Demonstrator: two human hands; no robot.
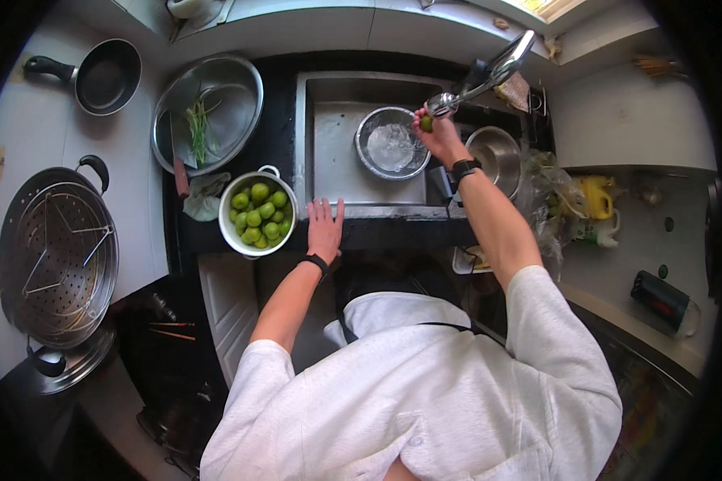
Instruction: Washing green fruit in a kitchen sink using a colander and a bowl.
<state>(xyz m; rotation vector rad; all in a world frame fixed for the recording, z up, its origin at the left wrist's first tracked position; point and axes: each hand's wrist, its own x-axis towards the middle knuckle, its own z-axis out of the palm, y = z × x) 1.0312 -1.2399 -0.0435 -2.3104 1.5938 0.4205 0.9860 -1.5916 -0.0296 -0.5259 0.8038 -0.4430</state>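
Beneath the spout of the chrome faucet (pixel 481 81), my right hand (pixel 440 137) holds a small green fruit (pixel 426 124), perhaps a lime or plum. A metal bowl (pixel 361 157) of rippling water stands just left of that hand, in the stainless steel sink (pixel 331 174). My left hand (pixel 323 225) lies flat on the sink's front rim, fingers extended and holding nothing. To its left, close by, a white two-handled pot (pixel 224 231) is heaped with similar green fruits (pixel 259 216).
A wide steel basin (pixel 249 90) holds scallions (pixel 198 129), with a wooden-handled knife (pixel 180 177) across its rim. A grey cloth (pixel 206 195) lies below. Right of my forearm are a steel pot (pixel 498 157) and plastic bags (pixel 544 192). A frying pan (pixel 108 78) and steamer (pixel 60 258) hang left.
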